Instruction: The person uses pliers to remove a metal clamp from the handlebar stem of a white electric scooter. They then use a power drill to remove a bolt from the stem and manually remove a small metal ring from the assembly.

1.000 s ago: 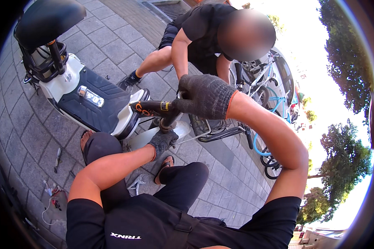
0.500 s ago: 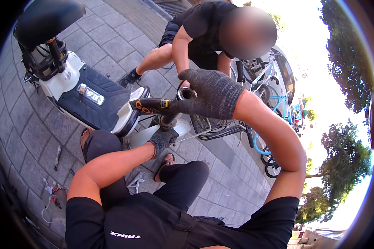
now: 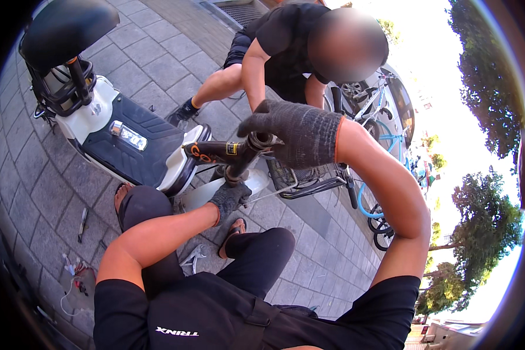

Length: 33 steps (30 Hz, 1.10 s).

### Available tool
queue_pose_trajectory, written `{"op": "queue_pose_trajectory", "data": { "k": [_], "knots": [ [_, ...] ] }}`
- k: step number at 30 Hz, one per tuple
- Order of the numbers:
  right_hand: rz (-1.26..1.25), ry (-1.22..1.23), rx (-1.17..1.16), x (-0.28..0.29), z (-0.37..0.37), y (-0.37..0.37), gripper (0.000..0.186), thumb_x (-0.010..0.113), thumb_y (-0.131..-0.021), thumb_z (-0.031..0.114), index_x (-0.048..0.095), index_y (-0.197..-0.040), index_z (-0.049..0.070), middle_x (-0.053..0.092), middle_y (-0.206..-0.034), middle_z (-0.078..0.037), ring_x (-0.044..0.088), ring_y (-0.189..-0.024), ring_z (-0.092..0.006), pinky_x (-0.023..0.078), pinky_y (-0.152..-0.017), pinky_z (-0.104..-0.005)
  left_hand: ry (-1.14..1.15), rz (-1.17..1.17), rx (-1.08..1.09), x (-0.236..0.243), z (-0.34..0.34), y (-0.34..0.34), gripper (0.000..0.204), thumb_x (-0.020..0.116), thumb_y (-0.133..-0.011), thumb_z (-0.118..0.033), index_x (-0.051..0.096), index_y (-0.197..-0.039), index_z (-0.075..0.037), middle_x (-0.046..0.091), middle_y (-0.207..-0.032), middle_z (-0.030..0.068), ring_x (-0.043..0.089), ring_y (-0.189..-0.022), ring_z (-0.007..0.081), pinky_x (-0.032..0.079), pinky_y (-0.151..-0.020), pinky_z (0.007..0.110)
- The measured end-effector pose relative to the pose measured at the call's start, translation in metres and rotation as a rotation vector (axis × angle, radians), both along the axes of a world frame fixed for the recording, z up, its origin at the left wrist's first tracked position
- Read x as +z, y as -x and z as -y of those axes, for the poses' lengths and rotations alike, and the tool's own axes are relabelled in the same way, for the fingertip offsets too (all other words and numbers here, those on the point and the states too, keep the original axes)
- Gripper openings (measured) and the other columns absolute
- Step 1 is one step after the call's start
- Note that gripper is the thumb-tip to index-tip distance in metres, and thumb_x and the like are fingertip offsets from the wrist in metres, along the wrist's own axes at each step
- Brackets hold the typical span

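In front of me is the black head tube (image 3: 248, 156) of a white and black electric scooter, its round open top (image 3: 261, 140) facing me. My right hand (image 3: 303, 135), in a dark grey knit glove, curls around that top from the right, its fingers reaching past the rim. Below, my gloved left hand (image 3: 230, 197) is closed around the fork (image 3: 234, 179) just under the head tube; its fingertips are partly hidden. A white front fender (image 3: 256, 182) lies beside the left hand.
A co-worker in black (image 3: 286, 41) crouches opposite, their hands partly hidden behind my right glove. The scooter's footboard (image 3: 128, 143) carries a clear, shiny lamp-like piece (image 3: 128, 136). A pen-like tool (image 3: 83, 224) and wires (image 3: 76, 271) lie on the paving. Bicycles (image 3: 388, 140) stand at right.
My right hand has shifted slightly left and its fingers now cover more of the head tube's top. The head tube has tilted a little. My left hand stays on the fork.
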State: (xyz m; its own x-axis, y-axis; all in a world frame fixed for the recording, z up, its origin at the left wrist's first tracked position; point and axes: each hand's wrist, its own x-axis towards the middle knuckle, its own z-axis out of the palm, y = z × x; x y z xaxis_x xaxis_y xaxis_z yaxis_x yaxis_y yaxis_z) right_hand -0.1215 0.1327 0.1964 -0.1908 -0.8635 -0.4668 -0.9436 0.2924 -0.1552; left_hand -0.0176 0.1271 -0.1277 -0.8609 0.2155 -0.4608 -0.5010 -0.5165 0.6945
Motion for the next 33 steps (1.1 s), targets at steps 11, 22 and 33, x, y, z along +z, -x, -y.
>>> {"op": "queue_pose_trajectory", "data": {
  "k": [11,22,33],
  "knots": [
    [-0.103,-0.086,-0.076,-0.001,0.009,-0.009,0.036,0.07,-0.096,0.031,0.07,-0.115,0.001,0.069,-0.094,-0.021,0.068,-0.091,-0.0401,0.054,-0.082,-0.0481,0.0,-0.019,0.088,-0.012,-0.01,0.003,0.031,0.069,-0.089,-0.033,0.056,-0.066,-0.017,0.045,-0.052,-0.0025,0.036,-0.04,0.0106,0.026,-0.042,0.03],
    [-0.025,0.117,0.054,-0.003,-0.007,-0.006,0.042,0.077,-0.087,0.014,0.065,-0.126,0.005,0.067,-0.121,-0.019,0.065,-0.11,-0.0384,0.053,-0.091,-0.0495,0.068,0.025,0.008,0.009,-0.001,0.001,0.032,0.068,-0.088,-0.036,0.055,-0.065,-0.018,0.044,-0.052,-0.003,0.036,-0.04,0.0102,0.025,-0.041,0.03],
    [-0.04,-0.042,-0.021,0.004,0.007,-0.003,0.032,0.076,-0.087,0.019,0.068,-0.113,0.003,0.07,-0.104,-0.018,0.068,-0.102,-0.0378,0.054,-0.087,-0.0479,0.083,0.036,0.028,0.013,-0.002,0.0,0.031,0.069,-0.086,-0.037,0.055,-0.065,-0.019,0.043,-0.052,-0.0036,0.035,-0.041,0.0095,0.025,-0.041,0.029]
  ]
}}
